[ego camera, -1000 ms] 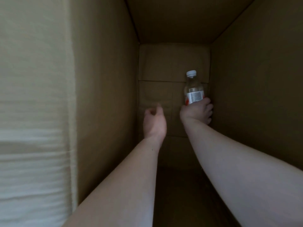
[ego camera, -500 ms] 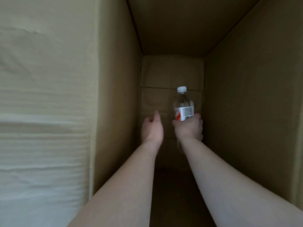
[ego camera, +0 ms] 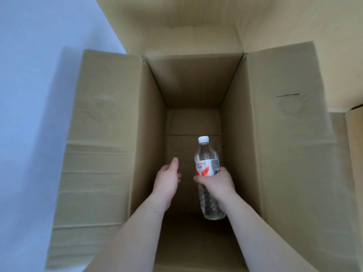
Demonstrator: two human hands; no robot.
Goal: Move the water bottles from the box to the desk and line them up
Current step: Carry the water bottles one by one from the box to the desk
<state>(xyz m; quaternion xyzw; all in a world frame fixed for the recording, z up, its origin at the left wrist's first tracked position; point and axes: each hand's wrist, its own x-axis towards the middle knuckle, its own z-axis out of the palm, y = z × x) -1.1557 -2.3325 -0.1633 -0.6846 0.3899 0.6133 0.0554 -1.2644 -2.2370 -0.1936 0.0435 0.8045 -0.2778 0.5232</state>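
Observation:
A clear water bottle (ego camera: 206,160) with a white cap and a red-and-white label hangs inside a tall open cardboard box (ego camera: 149,134). My right hand (ego camera: 218,183) grips the bottle around its middle, cap pointing away from me. My left hand (ego camera: 167,181) hovers just left of the bottle with relaxed fingers and holds nothing. No other bottle shows on the box floor. The desk is out of view.
The box's flaps are folded outward on the left (ego camera: 102,134), right (ego camera: 290,134) and far side (ego camera: 176,24). A pale wall (ego camera: 35,75) lies to the left. The corner of another cardboard box (ego camera: 355,130) shows at the right edge.
The view has pulled back from deep in the box to above its opening. My right hand has lifted the bottle up from the box floor; my left hand rose alongside.

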